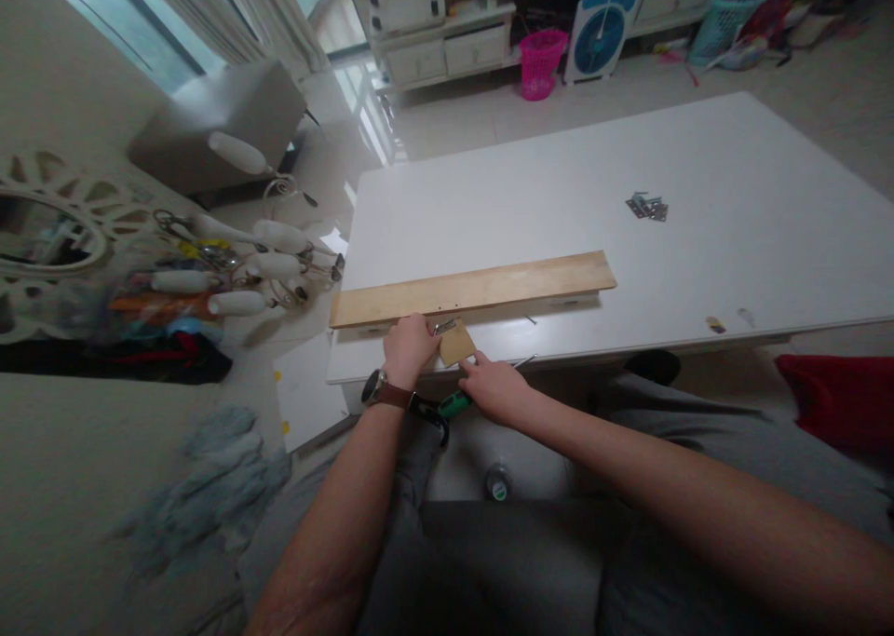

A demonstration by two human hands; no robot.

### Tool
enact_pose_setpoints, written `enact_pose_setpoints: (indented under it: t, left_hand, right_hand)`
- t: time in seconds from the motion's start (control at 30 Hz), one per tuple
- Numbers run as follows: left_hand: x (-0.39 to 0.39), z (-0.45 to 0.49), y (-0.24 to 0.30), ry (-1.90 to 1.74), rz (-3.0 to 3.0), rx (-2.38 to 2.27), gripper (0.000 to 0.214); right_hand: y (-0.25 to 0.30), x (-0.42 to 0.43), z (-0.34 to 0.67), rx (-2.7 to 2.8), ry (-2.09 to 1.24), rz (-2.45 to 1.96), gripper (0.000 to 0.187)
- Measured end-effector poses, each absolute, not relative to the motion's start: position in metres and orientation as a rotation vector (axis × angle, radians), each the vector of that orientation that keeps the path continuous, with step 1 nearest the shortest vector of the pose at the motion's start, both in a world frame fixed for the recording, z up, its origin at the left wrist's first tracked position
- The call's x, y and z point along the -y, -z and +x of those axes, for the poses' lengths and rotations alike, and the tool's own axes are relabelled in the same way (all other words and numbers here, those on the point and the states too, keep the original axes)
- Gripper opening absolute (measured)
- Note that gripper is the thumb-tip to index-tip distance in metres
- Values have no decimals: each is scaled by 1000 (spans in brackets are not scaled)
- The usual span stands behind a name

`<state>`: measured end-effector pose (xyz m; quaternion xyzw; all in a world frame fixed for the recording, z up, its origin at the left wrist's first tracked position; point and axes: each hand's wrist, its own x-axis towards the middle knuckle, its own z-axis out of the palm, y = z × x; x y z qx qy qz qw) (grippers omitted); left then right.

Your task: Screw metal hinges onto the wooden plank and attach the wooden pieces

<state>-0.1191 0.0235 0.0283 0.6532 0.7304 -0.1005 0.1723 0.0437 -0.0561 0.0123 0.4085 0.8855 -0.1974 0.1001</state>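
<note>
a green-handled screwdriver [455, 403] is held in the right hand [497, 389], its shaft pointed away past the knuckles, while a lower corner of a small tan square [457, 344] is met by the fingertips. the square is set at the near edge of the white table [691, 273], just in front of a long wooden board [481, 286]. its left side is touched by the curled left hand [411, 343]; whether it is pinched or only steadied cannot be made out. small metal pieces [445, 326] are seen beside those fingers. a round green-and-white label [498, 492] is carried by a bottle [498, 476] on the floor, its lettering too small to be read. metal plates [647, 208] are heaped farther back on the table.
</note>
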Motion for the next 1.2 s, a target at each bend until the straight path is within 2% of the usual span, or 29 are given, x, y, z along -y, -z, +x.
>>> enact_pose_setpoints:
  t: [0.43,0.93,1.2]
  left_hand:
    - [-23,-120,-30,398,1860,-2036,24]
    - [-28,-124,-20,329,1721,-2011,30]
    - [-33,-133,-6,267,1612,-1955,20]
  right_hand:
    - [-12,56,43,-2603,578,1203,36]
    - [-8,57,44,-2633,561,1208,35]
    - [-10,58,44,-2645,538,1159,36]
